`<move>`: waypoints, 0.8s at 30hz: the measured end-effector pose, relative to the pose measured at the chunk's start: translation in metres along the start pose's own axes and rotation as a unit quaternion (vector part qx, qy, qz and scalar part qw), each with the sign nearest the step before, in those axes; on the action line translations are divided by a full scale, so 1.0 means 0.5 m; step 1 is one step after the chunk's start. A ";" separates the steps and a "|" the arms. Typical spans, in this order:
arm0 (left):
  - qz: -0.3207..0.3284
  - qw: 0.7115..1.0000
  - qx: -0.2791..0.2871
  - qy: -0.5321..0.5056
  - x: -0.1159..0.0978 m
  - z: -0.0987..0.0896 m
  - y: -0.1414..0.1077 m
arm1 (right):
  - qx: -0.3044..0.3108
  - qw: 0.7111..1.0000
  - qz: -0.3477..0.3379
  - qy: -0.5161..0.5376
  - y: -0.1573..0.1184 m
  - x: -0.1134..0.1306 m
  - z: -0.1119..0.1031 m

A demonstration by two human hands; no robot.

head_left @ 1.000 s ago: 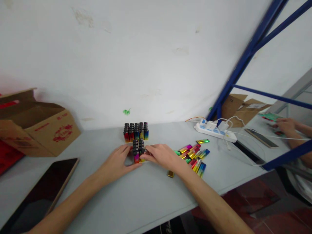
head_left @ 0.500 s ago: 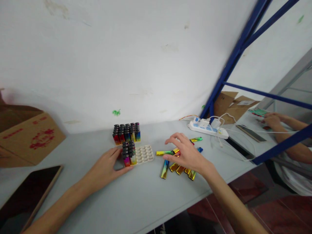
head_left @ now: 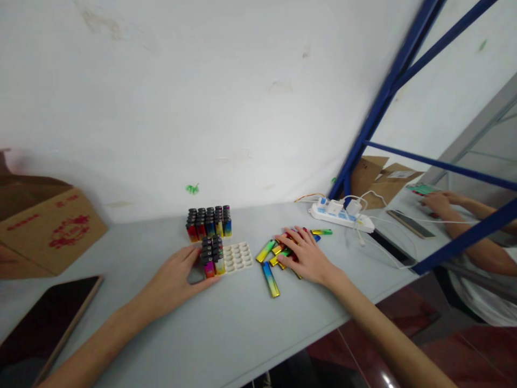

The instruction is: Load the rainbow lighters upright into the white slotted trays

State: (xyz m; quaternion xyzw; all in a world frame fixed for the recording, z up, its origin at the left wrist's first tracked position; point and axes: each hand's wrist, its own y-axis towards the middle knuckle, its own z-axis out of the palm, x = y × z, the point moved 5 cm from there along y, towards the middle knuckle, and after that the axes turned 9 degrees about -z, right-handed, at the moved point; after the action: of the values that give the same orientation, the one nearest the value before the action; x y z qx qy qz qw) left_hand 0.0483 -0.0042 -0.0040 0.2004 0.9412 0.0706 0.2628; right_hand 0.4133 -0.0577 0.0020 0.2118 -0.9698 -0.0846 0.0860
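Observation:
A white tray with round hollows lies on the table. Two rows of black-topped lighters stand upright in its left end. My left hand wraps that end, thumb along the front edge and fingers at the left side and back. To the right, my right hand lies with fingers spread over a pile of slim, shiny pieces in yellow, green, red and blue, like lighter casings. Part of the pile is hidden under the palm. One blue-and-yellow piece lies apart in front.
Behind the tray stands a block of upright lighters. A white power strip with plugs and cables sits at the back right, beside a blue metal frame. At left are a cardboard box and a dark tablet. Another person's arms show far right.
My right hand has come down flat onto the pile, and the shiny pieces have shifted and turned beneath it. The left hand keeps its place at the tray.

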 end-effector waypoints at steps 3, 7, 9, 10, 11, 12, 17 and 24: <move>0.006 1.000 0.003 -0.002 -0.001 0.000 0.000 | 0.005 1.000 0.004 -0.005 0.029 -0.001 0.007; 0.007 1.000 -0.011 -0.003 0.006 0.002 -0.001 | 0.035 0.999 0.010 0.002 0.044 0.010 0.017; 0.009 1.000 -0.014 -0.003 0.008 0.004 -0.001 | 0.054 0.998 0.007 0.012 0.045 0.021 0.021; 0.008 1.000 -0.012 -0.002 0.009 0.005 -0.001 | 0.060 0.998 0.006 0.018 0.045 0.026 0.021; 0.007 1.000 -0.009 0.001 0.009 0.006 0.000 | 0.063 0.998 0.005 0.023 0.044 0.028 0.020; 0.006 1.000 -0.004 0.004 0.010 0.007 0.000 | 0.061 0.998 0.006 0.031 0.043 0.026 0.018; 0.005 1.000 -0.004 0.005 0.016 0.009 0.000 | -0.069 0.995 0.054 0.039 0.025 -0.076 -0.038; 0.001 1.000 -0.002 0.004 0.014 0.010 0.002 | -0.040 0.994 0.099 -0.008 -0.045 -0.272 -0.054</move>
State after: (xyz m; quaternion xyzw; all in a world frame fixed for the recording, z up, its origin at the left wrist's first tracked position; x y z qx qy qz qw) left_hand 0.0460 -0.0005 -0.0114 0.2010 0.9418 0.0734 0.2591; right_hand 0.5496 -0.0233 0.0060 0.1105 -0.9825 -0.1159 0.0949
